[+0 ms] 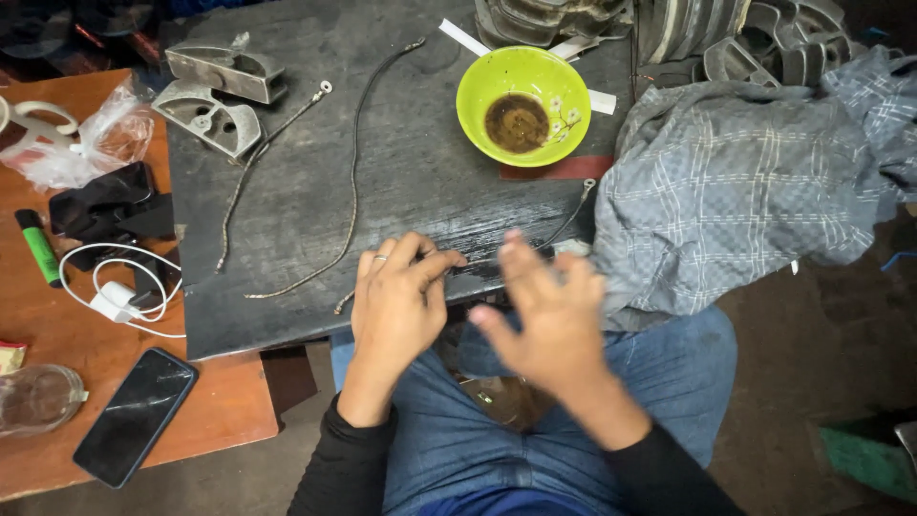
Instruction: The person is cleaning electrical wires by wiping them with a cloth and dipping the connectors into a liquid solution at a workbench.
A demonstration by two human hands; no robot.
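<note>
On the board [287, 315] a bowl [522, 103] sits behind both hands (cloth [745, 182] to their right), cables [353, 172] left.

I read the counter [401, 162] as dark charcoal grey, its surface streaked with pale scuffs. The bowl [522, 105] on it is lime green, with a brown residue at its centre and a small white flower pattern on the inner wall. I log the cloth [745, 182] as grey-blue, checked with thin white lines. The side table [57, 325] is orange-brown. On it I note a green marker [39, 247], a white charger cable [119, 287] and a black phone [136, 416]. The cables [353, 182] on the counter are dull grey. My jeans [458, 440] read blue, my sleeves [344, 473] black.
</note>
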